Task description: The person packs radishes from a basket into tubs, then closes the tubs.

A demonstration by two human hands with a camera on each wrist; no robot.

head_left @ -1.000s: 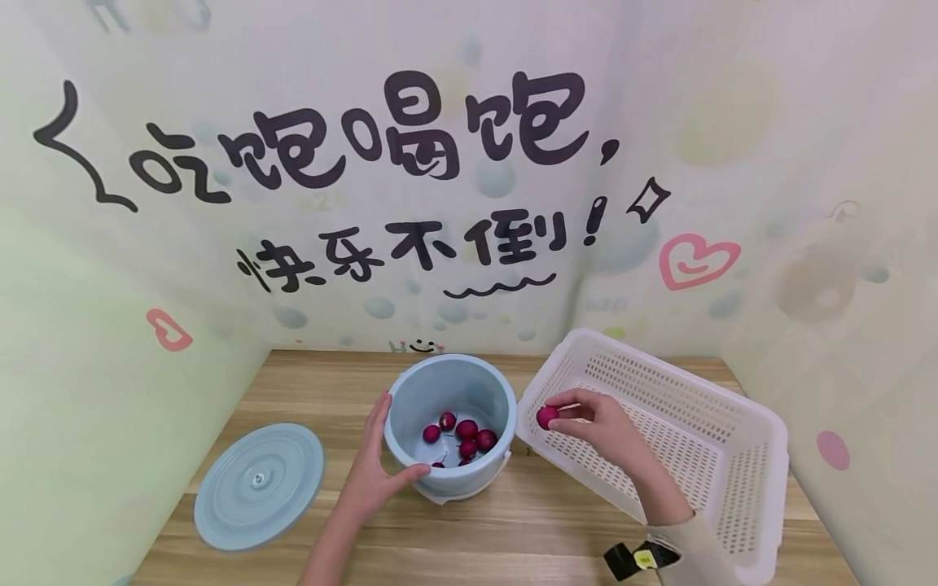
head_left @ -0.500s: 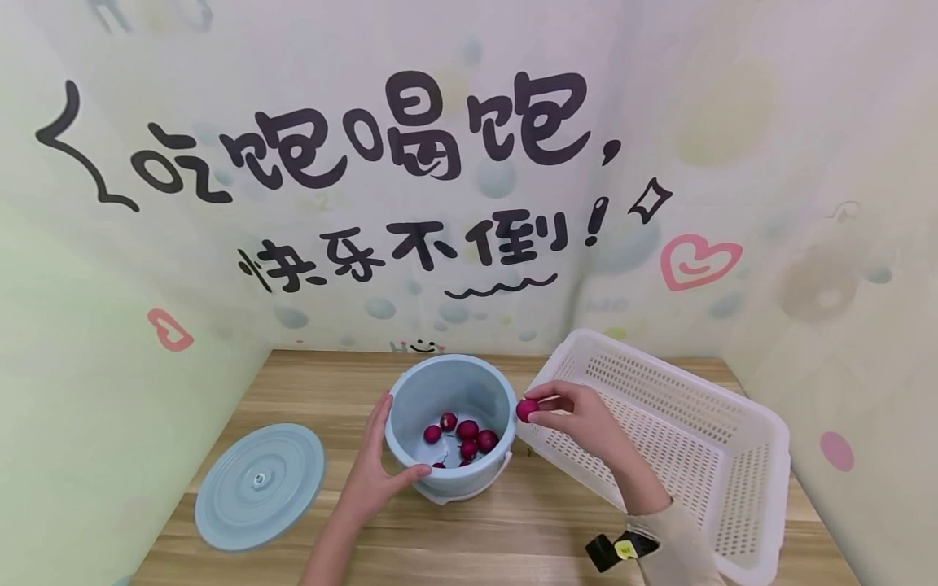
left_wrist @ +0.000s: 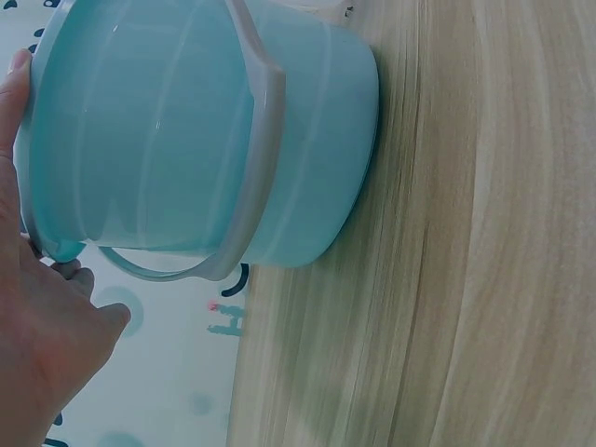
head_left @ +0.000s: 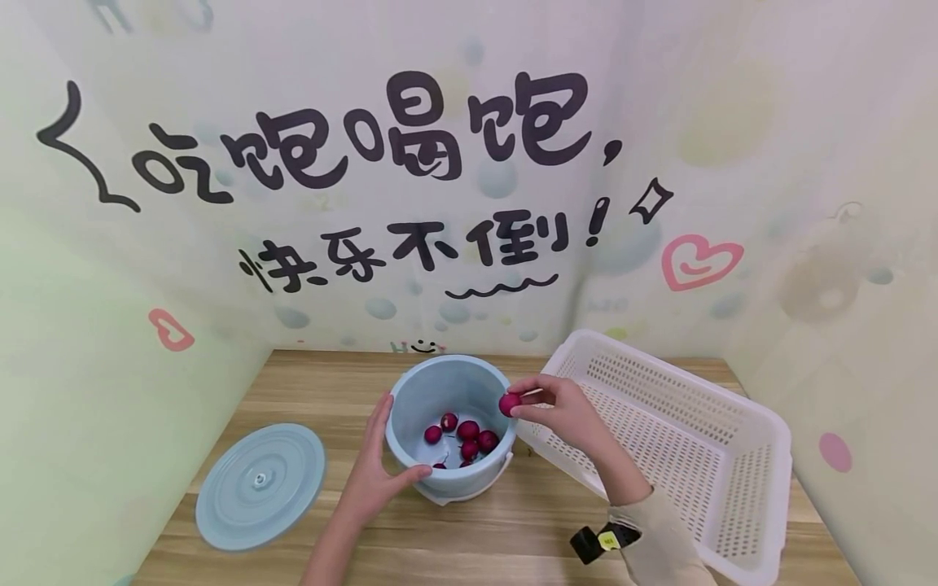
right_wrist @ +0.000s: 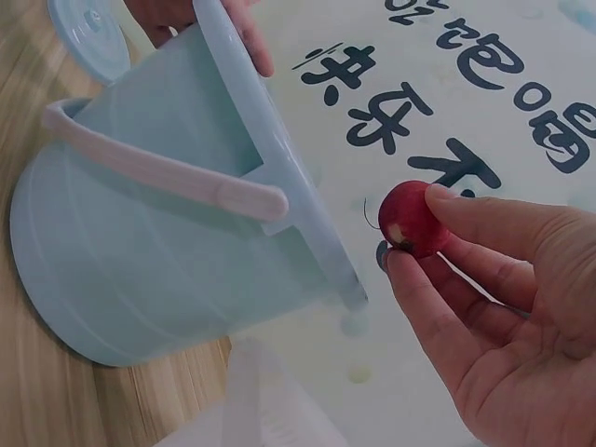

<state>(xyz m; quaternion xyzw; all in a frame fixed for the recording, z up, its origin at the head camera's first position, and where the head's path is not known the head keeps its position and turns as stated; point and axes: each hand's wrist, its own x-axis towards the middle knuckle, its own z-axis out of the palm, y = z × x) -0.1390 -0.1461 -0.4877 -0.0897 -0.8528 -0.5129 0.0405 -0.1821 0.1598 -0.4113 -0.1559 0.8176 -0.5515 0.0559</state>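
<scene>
My right hand (head_left: 567, 413) pinches a small red radish (head_left: 510, 404) between thumb and fingertips at the right rim of a light blue bucket (head_left: 449, 376). In the right wrist view the radish (right_wrist: 410, 222) has a thin root tail, and it is apart from the bucket's rim. My left hand (head_left: 372, 478) holds the bucket's left rim, thumb at the front and fingers along the outer side. Several radishes (head_left: 467, 430) lie on the bucket's bottom, some partly hidden by the near wall. The white bail handle (left_wrist: 264, 140) hangs down against the bucket's outside.
A white perforated plastic basket (head_left: 778, 464) stands to the right of the bucket. On the left lies a round blue lid (head_left: 256, 509), flat on the wooden table (head_left: 469, 549). A printed backdrop (head_left: 366, 49) encloses the table at the back and sides.
My right hand has moved left with the radish, from over the basket's left edge to the bucket's right rim. The left hand and bucket have stayed in place.
</scene>
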